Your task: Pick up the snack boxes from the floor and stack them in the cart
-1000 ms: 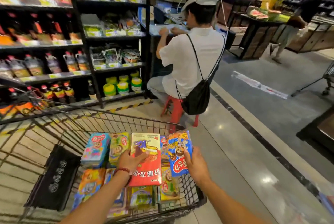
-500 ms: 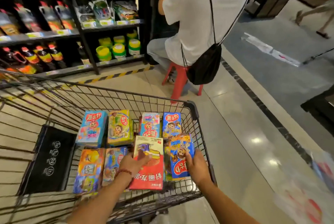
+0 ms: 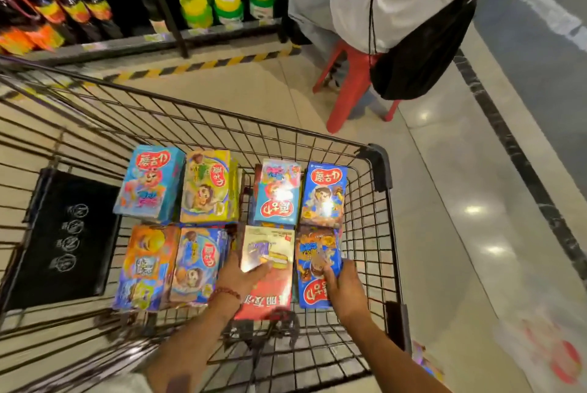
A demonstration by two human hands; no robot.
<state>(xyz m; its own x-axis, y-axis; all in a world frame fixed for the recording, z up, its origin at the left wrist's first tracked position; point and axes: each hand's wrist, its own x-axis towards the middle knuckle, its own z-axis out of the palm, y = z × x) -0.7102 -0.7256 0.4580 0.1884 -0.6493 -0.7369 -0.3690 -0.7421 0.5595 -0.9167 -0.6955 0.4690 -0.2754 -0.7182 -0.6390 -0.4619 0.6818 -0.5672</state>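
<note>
We have both hands down inside the wire cart [image 3: 378,170], each setting a snack box into the near row. Our left hand [image 3: 236,275] lies on the red and cream box [image 3: 270,268], thumb on its glossy face and fingers wrapped along its left edge, so it grips that box; our right hand [image 3: 341,289] holds the blue box [image 3: 317,265] beside it, thumb across the printed front and fingers round the right edge. Six more boxes already lie flat in two rows: a light blue box [image 3: 149,183], a yellow-green box [image 3: 208,189], a pale blue box [image 3: 279,191] and a dark blue box [image 3: 324,194] at the far side, an orange box [image 3: 146,265] and a blue cartoon box [image 3: 197,265] nearer us. We judge these cartons light and stiff but easily dented at the corners, with a slick printed skin, so the long side edges are the place to pinch them rather than the broad face. Room is tight: the blue box sits close to the right wire wall, the boxes stand nearly touching, and the black panel [image 3: 63,234] fills the left end. Beyond the cart a red stool [image 3: 352,87] stands on the tiled floor [image 3: 444,202].
</note>
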